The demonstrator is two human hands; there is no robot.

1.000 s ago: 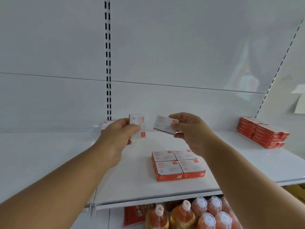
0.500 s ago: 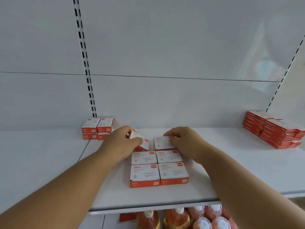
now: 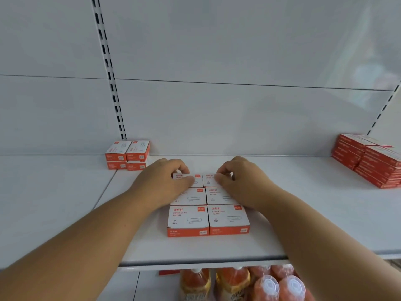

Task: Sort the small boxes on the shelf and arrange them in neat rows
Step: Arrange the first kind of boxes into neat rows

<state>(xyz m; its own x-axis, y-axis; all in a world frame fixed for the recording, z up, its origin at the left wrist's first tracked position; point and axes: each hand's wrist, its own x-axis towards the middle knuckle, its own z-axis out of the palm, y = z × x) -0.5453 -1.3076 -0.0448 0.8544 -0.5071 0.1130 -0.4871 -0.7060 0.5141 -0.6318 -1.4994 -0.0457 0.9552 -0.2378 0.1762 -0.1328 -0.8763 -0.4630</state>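
Several small white and orange paper clip boxes lie flat in two columns on the white shelf (image 3: pixel 293 213). The front pair (image 3: pixel 208 220) is fully visible. My left hand (image 3: pixel 165 183) grips the back left box (image 3: pixel 196 179) with curled fingers and thumb. My right hand (image 3: pixel 240 181) pinches the back right box (image 3: pixel 208 180) the same way. Both back boxes sit flat against the middle pair (image 3: pixel 193 197). My hands hide parts of the back and middle boxes.
A small stack of the same boxes (image 3: pixel 127 155) stands at the back left against the wall. A pile of flat red boxes (image 3: pixel 368 159) sits at the back right. Orange drink bottles (image 3: pixel 238 283) fill the shelf below.
Both hands came down from mid-air with a box each and set them flat behind the other boxes. The left box, tilted half a second ago, now lies level.
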